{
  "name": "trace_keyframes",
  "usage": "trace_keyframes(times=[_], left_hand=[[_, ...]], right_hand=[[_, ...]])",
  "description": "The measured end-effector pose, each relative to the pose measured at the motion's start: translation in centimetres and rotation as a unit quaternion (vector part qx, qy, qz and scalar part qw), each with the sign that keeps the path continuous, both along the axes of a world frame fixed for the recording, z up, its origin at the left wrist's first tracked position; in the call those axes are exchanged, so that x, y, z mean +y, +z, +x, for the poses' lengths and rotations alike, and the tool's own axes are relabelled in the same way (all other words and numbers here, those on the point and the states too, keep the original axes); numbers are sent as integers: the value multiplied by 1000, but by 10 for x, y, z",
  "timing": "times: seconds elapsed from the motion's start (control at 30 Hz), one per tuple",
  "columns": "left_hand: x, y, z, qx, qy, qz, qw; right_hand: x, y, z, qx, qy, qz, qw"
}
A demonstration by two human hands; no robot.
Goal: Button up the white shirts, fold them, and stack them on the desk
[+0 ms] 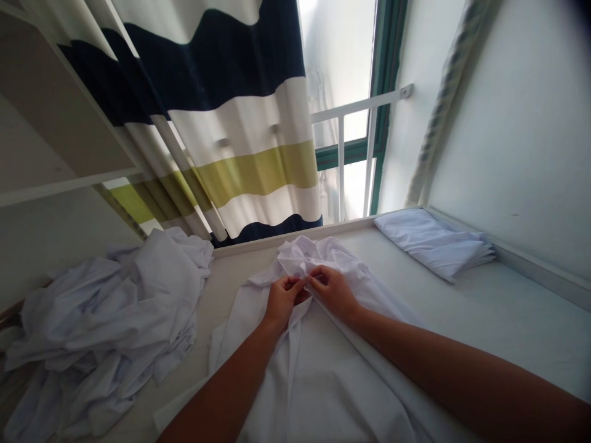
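Observation:
A white shirt (341,375) lies spread on the white surface in front of me, its collar end bunched at the far side. My left hand (284,298) pinches one front edge of the shirt just below the collar. Close against it, my right hand (331,289) pinches the other edge, fingertips nearly meeting those of the left. Whatever small part sits between the fingertips, perhaps a button, is too small to make out. Below the hands the two front edges hang apart.
On the left is a heap of crumpled white clothes (129,307). A folded stack of white cloth (434,243) lies at the back right corner. Behind the surface's raised edge hang a striped curtain (249,129) and a white railing (355,109) before a green-framed window.

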State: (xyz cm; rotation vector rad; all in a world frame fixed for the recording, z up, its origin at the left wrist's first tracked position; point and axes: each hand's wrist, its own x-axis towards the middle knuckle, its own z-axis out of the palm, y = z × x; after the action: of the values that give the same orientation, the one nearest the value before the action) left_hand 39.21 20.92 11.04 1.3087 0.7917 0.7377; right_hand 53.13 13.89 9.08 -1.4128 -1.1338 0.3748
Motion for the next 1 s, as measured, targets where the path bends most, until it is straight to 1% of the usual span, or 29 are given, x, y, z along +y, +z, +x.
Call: trace_keyframes(times=[0.13,0.2,0.33,0.43,0.53,0.77,0.9,1.0], left_hand=[[-2,-4,-5,-2,5,21,1000],[-4,-5,-6,-5,-3,29,1000],[-5,-10,-4,-42,-31,30,998],[-1,-12,-4,-26,-15,23,999],[2,-11,-6,8,1,57,998],[-1,-8,-9,45,-22,151,987],[-2,-8,-11,56,-34,178,982],[-2,-7,-11,57,-38,183,981]], right_hand=[[-3,6,-1,-65,11,19,998],[-4,7,-1,-60,18,8,998],[-4,4,-1,-27,20,-23,999],[-3,3,0,-35,29,-21,999],[-4,2,1,-44,41,-10,998],[-7,0,1,-60,24,12,998],[-9,2,-1,-94,32,29,995],[-11,5,-2,-106,46,35,993]])
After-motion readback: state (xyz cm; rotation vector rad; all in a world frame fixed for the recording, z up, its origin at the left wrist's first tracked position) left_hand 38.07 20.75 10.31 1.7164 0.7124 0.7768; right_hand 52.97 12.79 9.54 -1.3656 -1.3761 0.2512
